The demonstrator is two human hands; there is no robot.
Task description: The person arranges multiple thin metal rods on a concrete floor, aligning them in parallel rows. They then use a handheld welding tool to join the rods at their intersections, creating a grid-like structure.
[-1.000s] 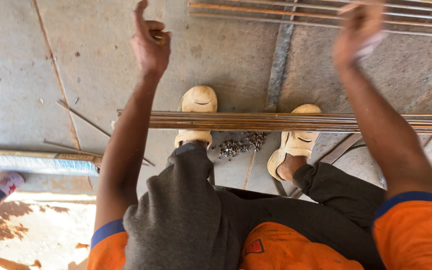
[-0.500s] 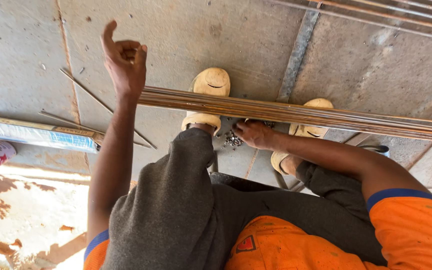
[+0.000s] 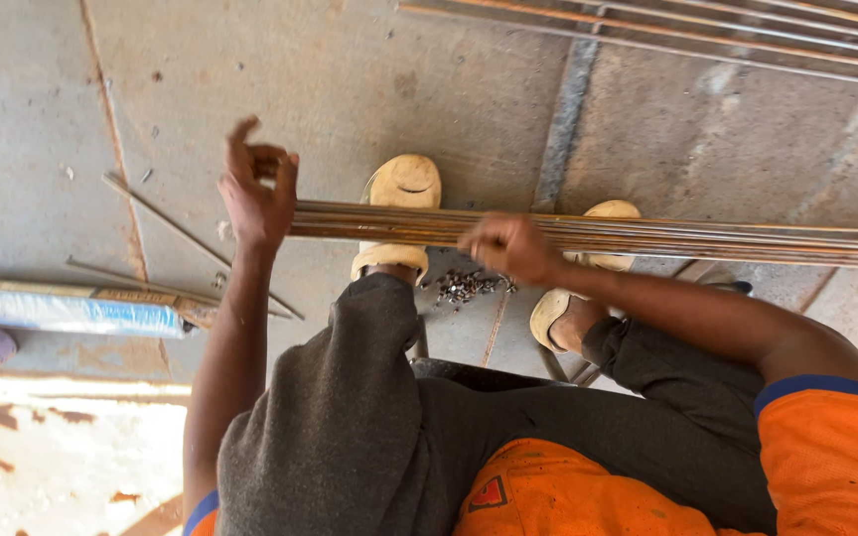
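Across the knees of the seated person runs a bundle of thin steel rods point(image 3: 647, 236), lying roughly level from the middle of the view out past the right edge, right above both feet. Right hand point(image 3: 508, 248) sits on top of the bundle near its left end, fingers curled over the rods, so it's gripping or at least pressing them; the exact grip is hard to make out because of blur. Left hand point(image 3: 258, 189) is raised just off the bundle's left tip, thumb sticking up and fingers half curled, holding nothing I can see.

Under the rods you get two pale yellow clogs point(image 3: 399, 213) planted on the concrete floor point(image 3: 330, 79), and between them a little pile of small dark metal bits point(image 3: 467, 287), too tiny to say what exactly. Person's wearing dark grey trousers point(image 3: 350, 427) and an orange shirt with a blue sleeve band point(image 3: 826, 447).

Further out: a few loose rods point(image 3: 186, 238) lie at angles on the slab to the left, next to a long wrapped bar with blue and white covering point(image 3: 71, 310). Top right corner has another row of long rods point(image 3: 707, 35) laid side by side.
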